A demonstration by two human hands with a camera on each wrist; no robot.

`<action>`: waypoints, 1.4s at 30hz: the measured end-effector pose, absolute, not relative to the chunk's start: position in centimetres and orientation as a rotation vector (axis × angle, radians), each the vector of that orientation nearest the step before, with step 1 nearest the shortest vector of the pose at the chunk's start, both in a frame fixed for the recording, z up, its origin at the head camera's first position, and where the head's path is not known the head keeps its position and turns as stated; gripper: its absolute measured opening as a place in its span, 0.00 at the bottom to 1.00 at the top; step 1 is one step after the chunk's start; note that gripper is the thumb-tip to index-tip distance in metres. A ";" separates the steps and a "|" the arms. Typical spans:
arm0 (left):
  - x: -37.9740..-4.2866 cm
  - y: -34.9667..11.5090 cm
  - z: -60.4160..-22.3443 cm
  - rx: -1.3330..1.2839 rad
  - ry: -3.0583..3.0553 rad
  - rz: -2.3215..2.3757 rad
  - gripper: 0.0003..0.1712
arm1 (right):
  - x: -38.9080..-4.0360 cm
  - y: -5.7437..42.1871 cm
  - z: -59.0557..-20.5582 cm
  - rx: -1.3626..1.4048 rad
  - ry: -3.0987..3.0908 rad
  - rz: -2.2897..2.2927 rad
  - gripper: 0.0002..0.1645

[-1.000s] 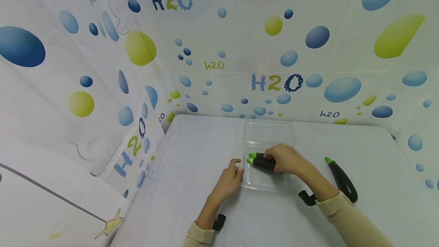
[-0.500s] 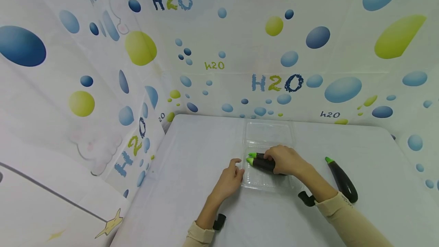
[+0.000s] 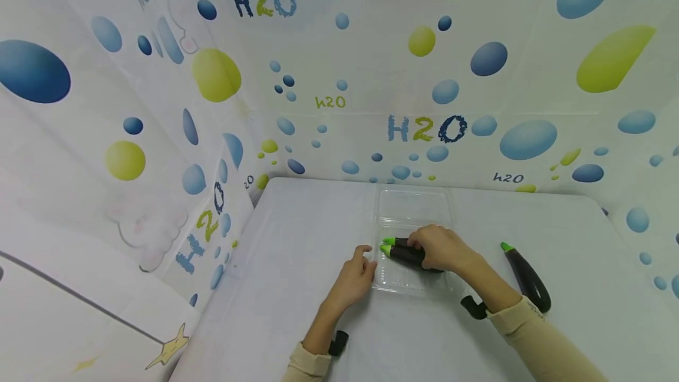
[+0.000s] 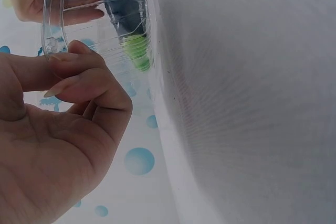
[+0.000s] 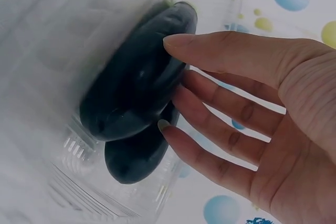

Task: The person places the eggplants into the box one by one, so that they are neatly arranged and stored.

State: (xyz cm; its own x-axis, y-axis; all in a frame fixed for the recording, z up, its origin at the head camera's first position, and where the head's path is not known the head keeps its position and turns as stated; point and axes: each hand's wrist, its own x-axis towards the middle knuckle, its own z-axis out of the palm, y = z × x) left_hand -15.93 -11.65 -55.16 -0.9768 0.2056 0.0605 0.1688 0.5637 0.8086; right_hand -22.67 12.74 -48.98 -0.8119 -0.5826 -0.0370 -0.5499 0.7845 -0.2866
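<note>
Two eggplants with green stem ends lie side by side in a clear hinged plastic container (image 3: 395, 280): a nearer eggplant (image 3: 405, 254) and a farther eggplant (image 3: 401, 241). From above, my right hand (image 3: 440, 246) pinches the nearer one, thumb on its side and fingertips reaching between the two, as the right wrist view shows. My left hand (image 3: 354, 279) holds the container's left rim (image 4: 50, 14) between thumb and curled fingers. In the left wrist view, a green stem end (image 4: 136, 51) shows through the clear wall.
The container's open lid (image 3: 416, 204) lies flat toward the back. A third eggplant (image 3: 527, 282) rests on the white table (image 3: 297, 240), right of the container and just beyond my right forearm. A patterned curtain (image 3: 339, 63) hangs behind the table.
Both hands keep their places. The nearer eggplant's blunt end shows slightly more under my right hand than a second ago.
</note>
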 end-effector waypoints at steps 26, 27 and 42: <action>-16.0 -11.5 -54.8 0.302 2.699 1.451 0.24 | -22.5 15.7 -46.1 -0.861 2.911 -0.570 0.21; -16.0 -11.5 -54.8 0.304 2.700 1.451 0.24 | -22.5 15.9 -46.0 -0.851 2.913 -0.582 0.21; -16.1 -11.3 -54.6 0.279 2.691 1.432 0.24 | -21.2 18.2 -45.8 -0.764 2.972 -0.663 0.20</action>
